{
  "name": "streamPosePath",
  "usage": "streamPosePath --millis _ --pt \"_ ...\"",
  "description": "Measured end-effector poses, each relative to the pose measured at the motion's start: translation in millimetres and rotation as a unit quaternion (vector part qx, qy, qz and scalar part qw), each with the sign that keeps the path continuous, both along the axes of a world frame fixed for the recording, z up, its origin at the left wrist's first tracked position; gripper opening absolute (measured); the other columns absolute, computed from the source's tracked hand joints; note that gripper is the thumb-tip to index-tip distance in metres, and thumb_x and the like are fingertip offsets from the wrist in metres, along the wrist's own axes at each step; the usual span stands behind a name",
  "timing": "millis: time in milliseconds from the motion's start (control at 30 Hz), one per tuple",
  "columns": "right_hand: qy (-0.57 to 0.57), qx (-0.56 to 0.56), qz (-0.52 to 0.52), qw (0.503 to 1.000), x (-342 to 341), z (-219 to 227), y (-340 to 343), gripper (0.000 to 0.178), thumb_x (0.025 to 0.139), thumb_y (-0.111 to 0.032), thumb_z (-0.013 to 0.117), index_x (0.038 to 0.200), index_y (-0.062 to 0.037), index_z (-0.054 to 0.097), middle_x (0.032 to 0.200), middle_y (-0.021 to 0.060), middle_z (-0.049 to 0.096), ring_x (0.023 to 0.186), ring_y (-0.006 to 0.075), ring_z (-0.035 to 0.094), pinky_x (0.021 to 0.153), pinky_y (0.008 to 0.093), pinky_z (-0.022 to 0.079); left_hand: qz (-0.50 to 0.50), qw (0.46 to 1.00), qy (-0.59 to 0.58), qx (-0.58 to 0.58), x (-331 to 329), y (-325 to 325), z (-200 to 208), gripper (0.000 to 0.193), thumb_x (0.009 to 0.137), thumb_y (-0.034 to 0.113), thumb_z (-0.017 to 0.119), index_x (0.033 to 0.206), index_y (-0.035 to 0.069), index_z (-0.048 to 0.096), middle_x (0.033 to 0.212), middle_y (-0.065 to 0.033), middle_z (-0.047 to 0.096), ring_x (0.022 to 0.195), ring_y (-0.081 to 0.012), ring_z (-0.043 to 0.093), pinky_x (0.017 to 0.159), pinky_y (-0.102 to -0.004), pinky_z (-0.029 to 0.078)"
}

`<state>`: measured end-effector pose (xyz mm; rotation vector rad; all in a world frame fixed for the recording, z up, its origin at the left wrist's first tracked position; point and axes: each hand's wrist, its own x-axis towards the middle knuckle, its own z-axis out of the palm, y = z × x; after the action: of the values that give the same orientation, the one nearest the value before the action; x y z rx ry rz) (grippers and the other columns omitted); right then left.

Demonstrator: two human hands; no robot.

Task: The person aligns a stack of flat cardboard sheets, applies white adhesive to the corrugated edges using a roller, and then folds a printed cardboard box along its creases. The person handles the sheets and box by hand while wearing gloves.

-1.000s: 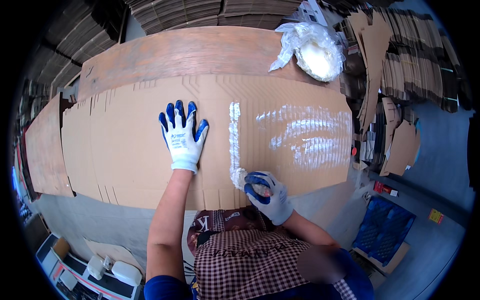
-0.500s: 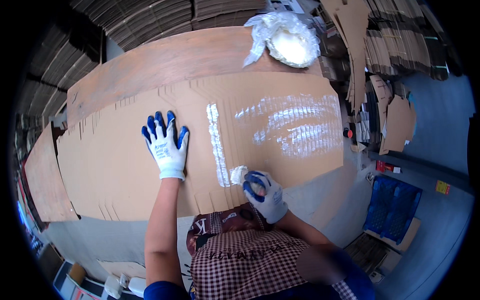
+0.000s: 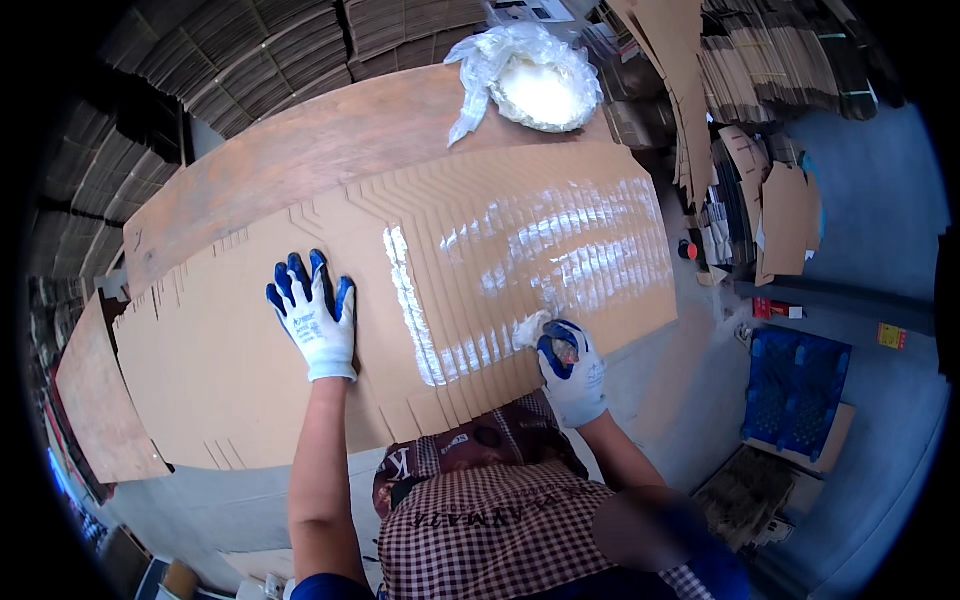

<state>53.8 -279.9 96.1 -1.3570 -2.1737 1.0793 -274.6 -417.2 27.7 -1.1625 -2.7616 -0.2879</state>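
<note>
At the far left, the bare end of a wooden table (image 3: pixel 105 390) is seen; behind it, bundled stacks of flat cardboard (image 3: pixel 235 60) are piled. The table is largely covered by overlapping cardboard sheets (image 3: pixel 220 350), whose edges are stepped along the near and far sides. On the left part of these sheets, the left hand (image 3: pixel 318 320), gloved in white with blue fingers, is laid flat, with nothing gripped and the fingers spread.

To its right, the cardboard is marked by a white paste strip (image 3: pixel 408 310), which is bent near the person's side and carried rightward as a broken band. Below, the person's body is covered by a checked apron (image 3: pixel 480 510). On the far side of the table, a bowl (image 3: pixel 586 100) is wrapped in clear plastic (image 3: pixel 480 60) and filled with something white.

At the right end of the band, a white-tipped applicator (image 3: pixel 530 330) is grasped by the gloved right hand (image 3: pixel 577 375); its tip is placed at the cardboard, though firm contact cannot be told. Beyond it, the sheets are streaked with white smears (image 3: pixel 600 240). At the far right, more cardboard (image 3: pixel 770 60) is stacked, and a blue pallet (image 3: pixel 797 385) is seen below.
</note>
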Motion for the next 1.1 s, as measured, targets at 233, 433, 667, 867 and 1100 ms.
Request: streamPosePath --millis 233,433,667,867,1100 --pt "0.096 0.034 0.226 0.969 -78 6 -22 0.049 0.079 -0.012 0.081 0.124 -0.0075 0.061 0.121 0.0143 0.066 0.102 0.0349 0.069 0.087 0.0425 0.056 0.001 1.0 -0.012 0.0 -1 1 3 0.056 0.096 0.039 0.062 0.147 0.017 0.052 0.156 -0.0156 0.042 0.145 -0.0388 0.034 0.123 -0.0532 0.017" --pt "0.059 0.034 0.191 0.979 -95 9 -9 0.044 0.08 -0.009 0.08 0.121 -0.0065 0.063 0.12 0.0151 0.067 0.098 0.035 0.07 0.085 0.0411 0.057 0.011 0.999 -0.033 0.0 -2 -3 9 0.058 0.095 0.04 0.063 0.148 0.017 0.051 0.156 -0.0154 0.041 0.145 -0.0389 0.033 0.123 -0.0543 0.016" --pt "0.083 -0.028 0.186 0.979 -120 12 -1 0.035 0.084 -0.011 0.076 0.116 -0.0045 0.064 0.112 0.0159 0.068 0.101 0.0355 0.068 0.087 0.0389 0.055 0.019 0.999 -0.051 0.004 -3 -4 5 0.061 0.093 0.042 0.065 0.148 0.019 0.051 0.157 -0.014 0.04 0.148 -0.0368 0.03 0.123 -0.0547 0.015" --pt "0.047 -0.038 0.178 0.982 -122 11 10 0.032 0.086 -0.015 0.075 0.115 -0.0046 0.065 0.111 0.0163 0.068 0.1 0.0354 0.068 0.087 0.0387 0.055 0.021 0.999 -0.05 0.005 -5 -4 5 0.061 0.093 0.041 0.065 0.148 0.02 0.052 0.157 -0.0139 0.04 0.148 -0.0369 0.03 0.123 -0.055 0.015" --pt "0.062 -0.073 0.161 0.982 -129 23 18 0.033 0.086 -0.012 0.075 0.117 -0.0039 0.065 0.111 0.0143 0.069 0.103 0.0307 0.068 0.091 0.0361 0.053 0.016 0.998 -0.051 0.014 -6 -5 4 0.06 0.093 0.042 0.065 0.147 0.019 0.053 0.157 -0.0144 0.04 0.148 -0.0368 0.029 0.123 -0.0551 0.015"
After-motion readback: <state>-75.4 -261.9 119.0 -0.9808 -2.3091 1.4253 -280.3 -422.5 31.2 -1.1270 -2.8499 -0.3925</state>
